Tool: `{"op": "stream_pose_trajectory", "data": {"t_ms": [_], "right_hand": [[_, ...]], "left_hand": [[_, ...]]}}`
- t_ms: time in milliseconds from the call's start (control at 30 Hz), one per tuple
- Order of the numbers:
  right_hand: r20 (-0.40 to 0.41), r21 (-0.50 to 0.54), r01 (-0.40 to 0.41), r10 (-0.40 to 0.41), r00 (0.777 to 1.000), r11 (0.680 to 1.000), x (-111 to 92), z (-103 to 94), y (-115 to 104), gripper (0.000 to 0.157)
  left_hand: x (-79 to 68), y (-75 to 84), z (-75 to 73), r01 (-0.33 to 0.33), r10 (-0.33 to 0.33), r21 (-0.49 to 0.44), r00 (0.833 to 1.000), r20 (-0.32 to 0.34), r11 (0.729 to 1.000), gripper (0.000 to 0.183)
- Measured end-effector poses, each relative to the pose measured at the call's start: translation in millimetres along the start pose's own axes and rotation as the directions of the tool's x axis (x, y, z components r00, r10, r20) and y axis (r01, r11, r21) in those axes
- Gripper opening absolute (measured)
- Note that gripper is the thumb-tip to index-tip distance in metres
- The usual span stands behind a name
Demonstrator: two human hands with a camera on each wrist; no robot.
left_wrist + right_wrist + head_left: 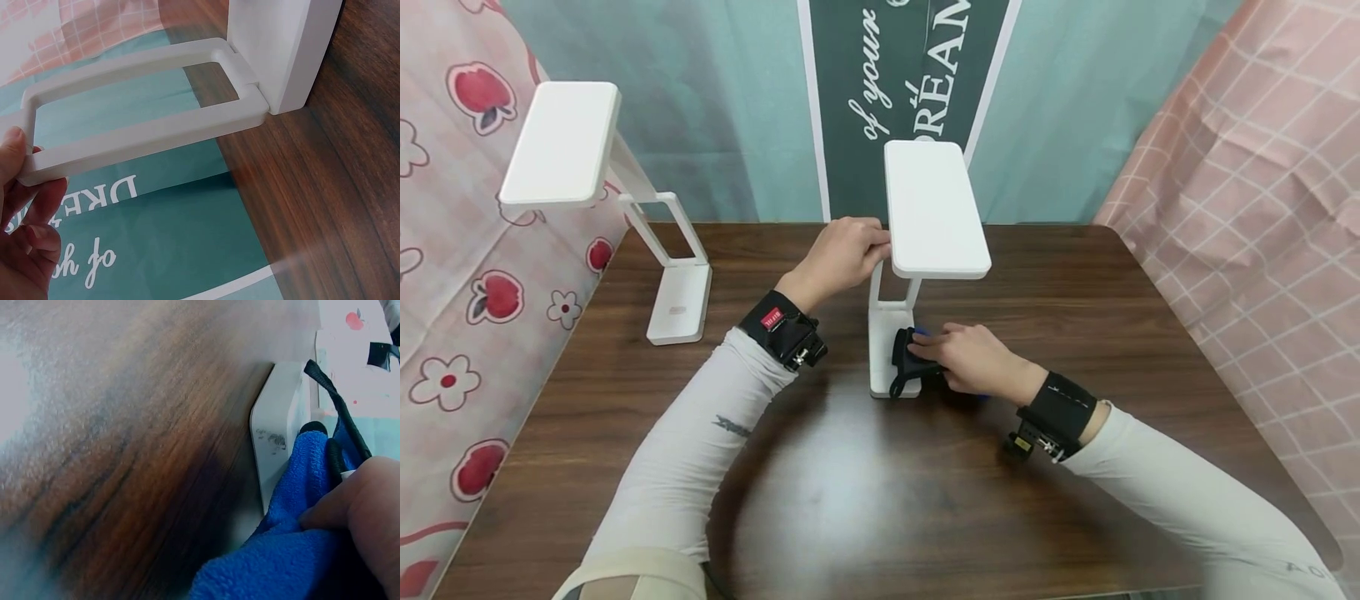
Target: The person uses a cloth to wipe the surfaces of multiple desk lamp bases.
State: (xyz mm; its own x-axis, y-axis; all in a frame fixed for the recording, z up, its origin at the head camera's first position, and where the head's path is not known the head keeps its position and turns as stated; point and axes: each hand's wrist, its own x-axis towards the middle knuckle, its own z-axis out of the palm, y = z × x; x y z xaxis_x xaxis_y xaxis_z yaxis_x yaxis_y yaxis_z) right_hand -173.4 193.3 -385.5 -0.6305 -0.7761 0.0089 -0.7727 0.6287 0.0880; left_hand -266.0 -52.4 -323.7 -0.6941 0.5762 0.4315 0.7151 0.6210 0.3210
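A white folding desk lamp (934, 208) stands mid-table, its flat head raised over a rectangular frame arm. My left hand (847, 254) grips the upper end of that frame arm (144, 134), thumb on one side and fingers on the other. With my right hand (973, 357) I hold a blue and black cloth (287, 550) against the lamp's base (882, 346). The cloth is fuzzy blue on one face, with a black loop (340, 409) at its edge. A dark smudge (272, 440) shows on the end of the base in the right wrist view.
A second white lamp (679, 300) of the same shape stands at the left rear of the brown wooden table (1037, 517). Teal curtain (700, 108) with a dark green printed panel (850, 175) hangs behind; pink patterned cloths (1270, 192) flank both sides.
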Motion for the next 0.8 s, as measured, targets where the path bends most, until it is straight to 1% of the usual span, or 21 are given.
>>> {"op": "stream_pose_trajectory", "data": {"t_ms": [167, 333, 400, 500, 567, 633, 733, 800], "right_hand": [[0.013, -0.035, 0.036, -0.036, 0.999, 0.999, -4, -2.2, -4, 0.053], [-0.001, -0.043, 0.057, -0.057, 0.998, 0.997, -4, -3.5, -6, 0.05], [-0.021, -0.07, 0.084, -0.086, 0.996, 0.994, 0, -4.6, -8, 0.046], [-0.032, -0.148, 0.125, -0.131, 0.991, 0.981, 7, -6.9, -14, 0.04], [0.002, -0.214, 0.14, -0.143, 0.99, 0.967, 15, -9.7, -21, 0.039], [0.056, -0.261, 0.147, -0.137, 0.989, 0.954, 24, -12.1, -27, 0.041], [0.135, -0.287, 0.144, -0.109, 0.985, 0.947, 37, -15.5, -35, 0.045], [0.161, -0.273, 0.142, -0.1, 0.982, 0.952, 44, -16.3, -37, 0.046]], "left_hand": [[-0.3, -0.8, 0.6, 0.002, -0.002, -0.01, 1.0, -0.001, 1.0, 0.026], [-0.2, -1.1, 1.3, 0.003, -0.003, -0.011, 1.0, -0.009, 1.0, 0.027], [-0.4, -1.7, 2.0, 0.0, 0.0, -0.007, 1.0, -0.01, 1.0, 0.027], [0.0, -2.0, 3.4, -0.002, 0.002, -0.005, 1.0, -0.007, 1.0, 0.028], [0.0, -1.7, 3.8, 0.001, -0.001, -0.005, 1.0, -0.004, 1.0, 0.028], [0.0, -1.2, 3.7, 0.005, -0.005, -0.008, 1.0, 0.001, 1.0, 0.028], [-0.4, -0.8, 2.4, 0.011, -0.011, -0.006, 1.0, 0.001, 1.0, 0.028], [-1.0, -1.1, 1.3, 0.015, -0.015, 0.0, 1.0, 0.004, 1.0, 0.028]]}}
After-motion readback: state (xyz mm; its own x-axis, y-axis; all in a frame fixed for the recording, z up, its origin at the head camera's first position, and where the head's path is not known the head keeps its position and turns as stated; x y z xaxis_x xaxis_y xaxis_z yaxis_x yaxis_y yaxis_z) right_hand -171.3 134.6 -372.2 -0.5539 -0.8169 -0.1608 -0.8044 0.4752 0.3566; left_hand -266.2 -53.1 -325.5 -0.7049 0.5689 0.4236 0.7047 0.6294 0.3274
